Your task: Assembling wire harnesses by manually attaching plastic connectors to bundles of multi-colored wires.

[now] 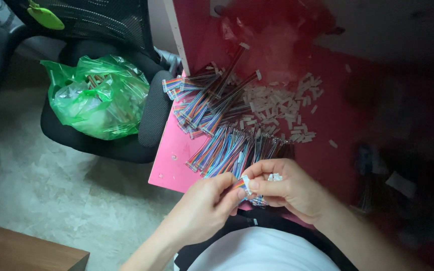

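Left hand [204, 206] and right hand [290, 188] meet over the pink tabletop's [174, 165] near edge, both pinched on one short rainbow ribbon cable [243, 184] lying between them, its white connector toward the right fingertips.

Right third of frame lost in shadow; dark objects [377, 175] there cannot be identified. Red bag [277, 30] at top centre blurred. Cable end [244, 184] mostly covered by fingertips [259, 183]. Office chair [101, 30] cut off by upper edge. Green bag [101, 100] contents indistinct.
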